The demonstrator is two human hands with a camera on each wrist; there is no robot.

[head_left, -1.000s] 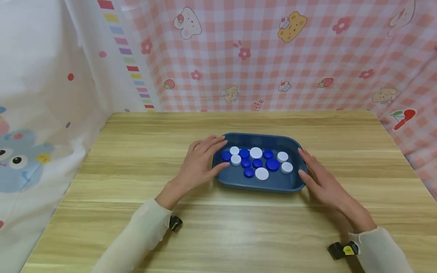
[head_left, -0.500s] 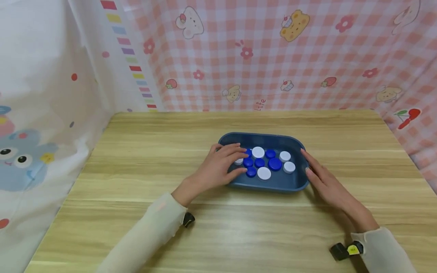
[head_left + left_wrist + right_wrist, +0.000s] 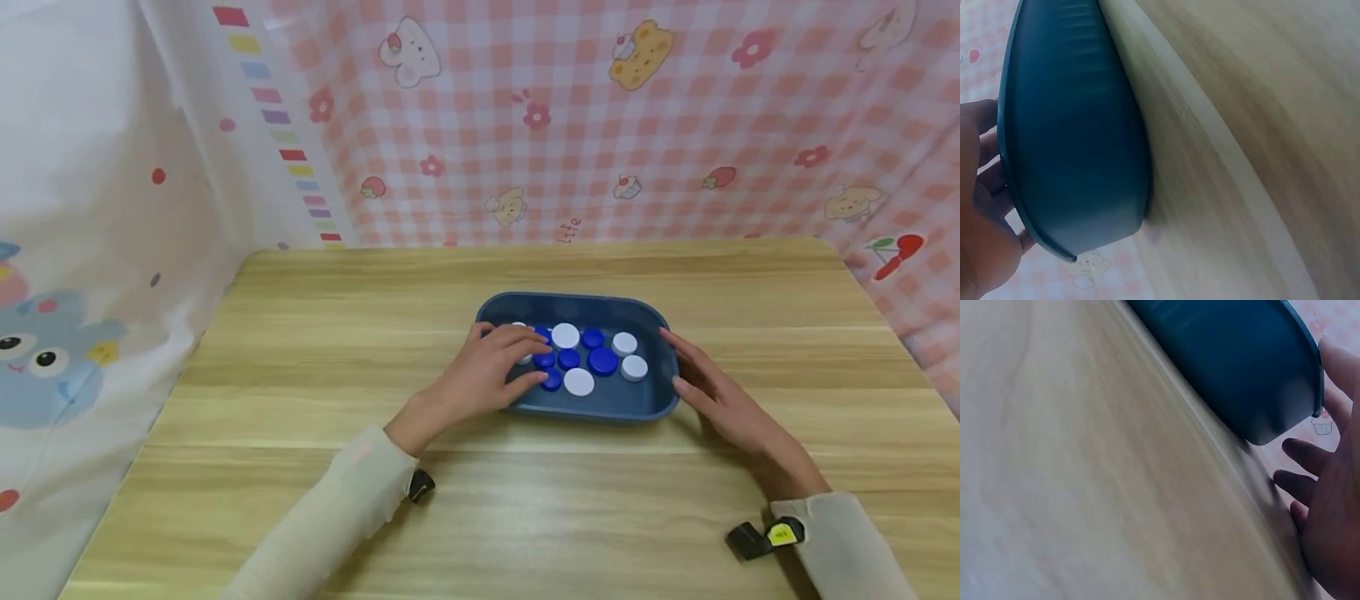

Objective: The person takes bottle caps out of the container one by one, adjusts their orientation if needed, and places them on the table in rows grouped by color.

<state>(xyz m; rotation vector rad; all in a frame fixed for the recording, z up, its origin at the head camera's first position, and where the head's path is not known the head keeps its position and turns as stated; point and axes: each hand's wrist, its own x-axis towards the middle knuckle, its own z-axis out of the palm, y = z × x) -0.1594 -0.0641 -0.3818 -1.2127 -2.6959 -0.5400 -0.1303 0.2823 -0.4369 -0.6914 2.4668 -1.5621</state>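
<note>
A dark blue oval tray (image 3: 585, 408) with raised walls stands on the table. Inside it lie several round caps, like bottle caps, some blue and some white; among them are a large blue cap (image 3: 602, 362) and a white cap (image 3: 578, 382). My left hand (image 3: 483, 371) reaches over the tray's left end, its fingers and thumb spread above the blue caps there. Whether the fingertips touch a cap is unclear, and the palm hides part of that end. At the right end, my right hand (image 3: 723, 400) rests its thumb and index finger against the rim. The wrist views show the tray's outer wall (image 3: 1079, 125).
The wooden table (image 3: 337, 292) runs back to a pink checked cloth (image 3: 480, 125), which hangs behind it. A white printed cloth (image 3: 97, 208) hangs on the left. A black wrist camera (image 3: 750, 542) sits on the right sleeve.
My left hand has moved right from the tray's left rim to over the caps, covering some of them. My right hand stays at the right end.
</note>
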